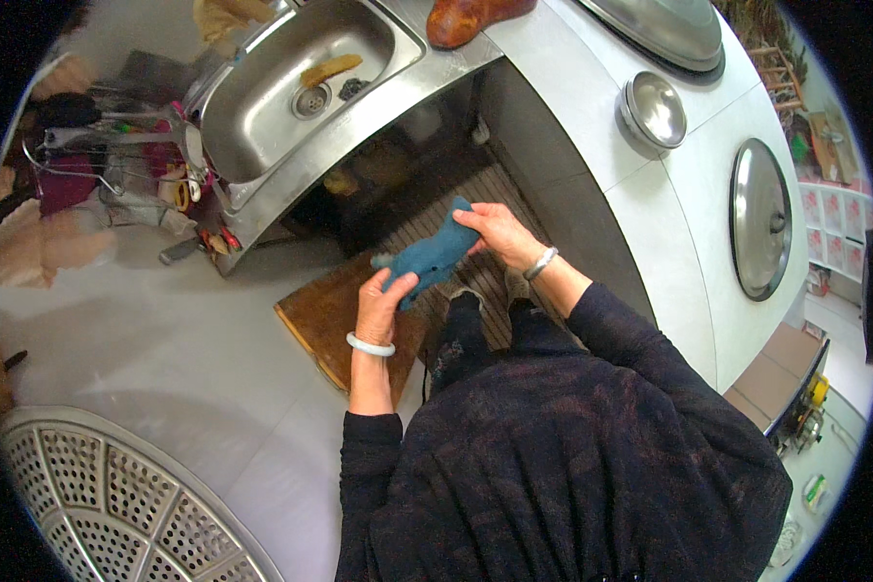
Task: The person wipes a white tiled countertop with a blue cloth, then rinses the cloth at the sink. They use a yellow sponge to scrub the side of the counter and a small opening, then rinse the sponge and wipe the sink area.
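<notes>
A blue-green cloth point(436, 251) with a small dark spot or hole stretches between my two hands, above the floor in front of the sink counter. My left hand point(380, 298) pinches its lower left end between thumb and fingers. At the upper right end, my right hand point(502, 231) grips the cloth the same way. Beyond my hands is a stainless steel sink point(254, 109), with a yellowish-brown cloth or sponge point(331, 70) and a dark scouring pad point(353, 89) near its drain.
Stacked steel bowls point(655, 110) and a pot lid point(762, 218) rest on the white-tiled counter point(680, 218) at right. A utensil rack point(116, 145) stands left of the sink. A wooden board point(320, 313) lies low below my hands. A perforated steel steamer tray point(116, 495) fills the lower left.
</notes>
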The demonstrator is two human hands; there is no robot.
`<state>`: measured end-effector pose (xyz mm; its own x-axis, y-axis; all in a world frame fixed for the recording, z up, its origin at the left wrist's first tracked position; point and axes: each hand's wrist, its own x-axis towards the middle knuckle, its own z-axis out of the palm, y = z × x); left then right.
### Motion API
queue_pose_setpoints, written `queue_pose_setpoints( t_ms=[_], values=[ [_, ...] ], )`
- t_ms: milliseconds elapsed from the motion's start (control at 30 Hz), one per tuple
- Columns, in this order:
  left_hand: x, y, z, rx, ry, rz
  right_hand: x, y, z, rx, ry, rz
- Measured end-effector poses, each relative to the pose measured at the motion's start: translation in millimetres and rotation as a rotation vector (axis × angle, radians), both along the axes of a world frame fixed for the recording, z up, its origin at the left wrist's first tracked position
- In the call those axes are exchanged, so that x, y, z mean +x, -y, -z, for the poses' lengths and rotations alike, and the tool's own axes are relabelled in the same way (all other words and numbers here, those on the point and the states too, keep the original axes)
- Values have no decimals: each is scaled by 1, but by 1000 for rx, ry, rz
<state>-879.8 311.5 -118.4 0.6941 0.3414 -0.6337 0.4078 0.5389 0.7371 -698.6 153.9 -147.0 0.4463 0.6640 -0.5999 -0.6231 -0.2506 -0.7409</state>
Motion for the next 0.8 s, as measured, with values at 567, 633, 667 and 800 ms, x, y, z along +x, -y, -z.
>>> queue_pose_setpoints(
  t_ms=[567,633,667,800],
  values=[
    [-10,-57,-4,91,83,-74,49,-35,-7,11,154,-184],
    [-13,-73,-14,64,137,-78,53,-50,-25,51,241,-200],
    [-13,-81,-21,16,166,-113,55,-58,-29,91,283,-199],
    [-17,-112,-21,73,121,-151,62,-83,-28,171,350,-186]
  ],
)
